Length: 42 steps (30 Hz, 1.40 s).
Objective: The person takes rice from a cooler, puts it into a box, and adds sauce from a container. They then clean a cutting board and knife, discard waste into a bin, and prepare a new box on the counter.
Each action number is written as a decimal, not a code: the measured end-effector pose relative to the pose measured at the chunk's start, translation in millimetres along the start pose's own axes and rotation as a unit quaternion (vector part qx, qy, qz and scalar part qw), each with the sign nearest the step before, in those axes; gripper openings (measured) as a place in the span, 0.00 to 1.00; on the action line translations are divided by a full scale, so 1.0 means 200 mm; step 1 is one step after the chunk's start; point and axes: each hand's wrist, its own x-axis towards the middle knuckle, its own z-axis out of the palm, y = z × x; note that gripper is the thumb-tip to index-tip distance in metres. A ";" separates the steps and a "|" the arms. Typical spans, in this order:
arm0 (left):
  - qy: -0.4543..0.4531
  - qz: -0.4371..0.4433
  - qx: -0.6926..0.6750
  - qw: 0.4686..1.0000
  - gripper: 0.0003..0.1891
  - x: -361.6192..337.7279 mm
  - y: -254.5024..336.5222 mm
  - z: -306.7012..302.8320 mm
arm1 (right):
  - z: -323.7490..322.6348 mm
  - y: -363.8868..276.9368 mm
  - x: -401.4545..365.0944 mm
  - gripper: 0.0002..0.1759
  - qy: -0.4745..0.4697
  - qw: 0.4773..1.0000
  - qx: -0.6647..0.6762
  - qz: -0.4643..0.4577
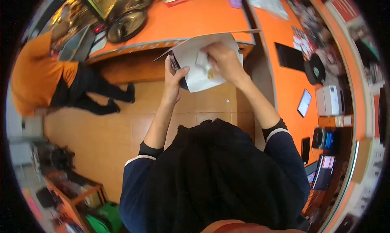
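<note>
My left hand (174, 79) grips the left edge of a flat white carton (195, 72) with a dark inner flap, held up in front of me over the tiled floor. My right hand (224, 61) rests on top of the carton, fingers pinched on a crumpled white paper (202, 60). A small brownish crumb (211, 74) lies on the carton just below that hand. My dark sleeves and dark apron fill the lower middle of the view.
An orange counter (195, 20) curves across the top and down the right side, carrying a round dark pan (126, 25), a white printer (328, 100), tablets and screens. A person in an orange shirt (38, 76) stands at left. Green and orange crates (95, 210) sit bottom left.
</note>
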 end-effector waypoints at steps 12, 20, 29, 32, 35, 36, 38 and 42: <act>0.299 0.186 0.127 0.927 0.29 -0.82 0.72 -1.10 | 1.15 -1.05 0.33 0.12 -0.049 0.981 0.067 -0.174; 0.434 0.280 0.125 0.847 0.31 -1.30 1.02 -1.43 | 1.71 -1.76 0.49 0.14 -0.328 0.926 0.028 -0.184; 0.581 0.344 0.191 0.713 0.29 -1.69 1.30 -1.98 | 2.42 -2.43 0.55 0.17 -0.273 0.833 0.261 -0.404; 0.620 0.347 0.194 0.677 0.28 -1.78 1.44 -2.19 | 2.64 -2.66 0.68 0.18 -0.383 0.741 0.405 -0.374; 0.657 0.376 0.230 0.612 0.27 -1.91 1.57 -2.36 | 2.59 -3.05 0.82 0.15 -0.564 0.712 0.307 -0.285; 0.670 0.380 0.231 0.594 0.27 -1.94 1.60 -2.42 | 2.68 -3.16 0.75 0.15 -0.571 0.698 0.311 -0.300; 0.684 0.399 0.178 0.584 0.27 -2.03 1.64 -2.50 | 2.88 -3.30 0.55 0.14 -0.337 0.559 0.440 -0.617; 0.742 0.427 0.114 0.504 0.27 -2.32 1.74 -2.65 | 3.07 -3.69 0.56 0.12 -0.438 0.567 0.278 -0.639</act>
